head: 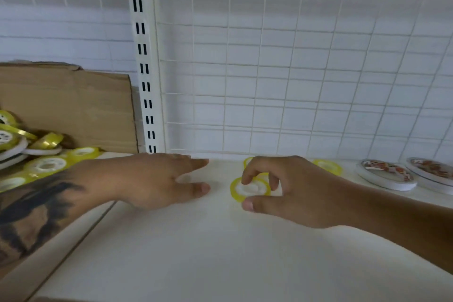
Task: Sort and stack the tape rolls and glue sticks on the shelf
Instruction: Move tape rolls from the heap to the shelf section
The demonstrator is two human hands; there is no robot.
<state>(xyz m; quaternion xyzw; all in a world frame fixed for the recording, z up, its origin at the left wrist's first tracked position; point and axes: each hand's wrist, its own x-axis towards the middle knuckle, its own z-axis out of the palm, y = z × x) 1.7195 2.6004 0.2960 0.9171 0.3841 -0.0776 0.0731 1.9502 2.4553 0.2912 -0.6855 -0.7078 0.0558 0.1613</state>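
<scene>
Head view looks down on a white shelf (196, 252) backed by a wire grid panel (294, 81). The right hand (289, 191) has its fingers curled over a small yellow tape roll (250, 190) that lies flat on the shelf near the back; forefinger and thumb pinch its rim, so the hand has hold of it. Another yellow roll (248, 161) shows just behind the knuckles, and one more (328, 166) lies beyond the hand towards the right. It cannot be told whether the pinched roll sits on a second one or directly on the shelf.

The left hand (159, 179) rests flat beside it, fingers straight and relaxed, holding nothing. Further left, a cardboard box (73, 105) holds a loose heap of yellow tape rolls (46, 164) mixed with flatter white ones. At the far right two wide white rolls with printed faces (387, 174) already lie on the shelf, well apart from the yellow ones. No glue sticks are visible.

The step in hand looks like setting small yellow rolls into a group or stack at the back of the shelf. The next move probably calls for squaring this roll onto or against its neighbour so the rims line up, then letting go and reaching back to the box. These light rolls would likely slide or topple if set off-centre.
</scene>
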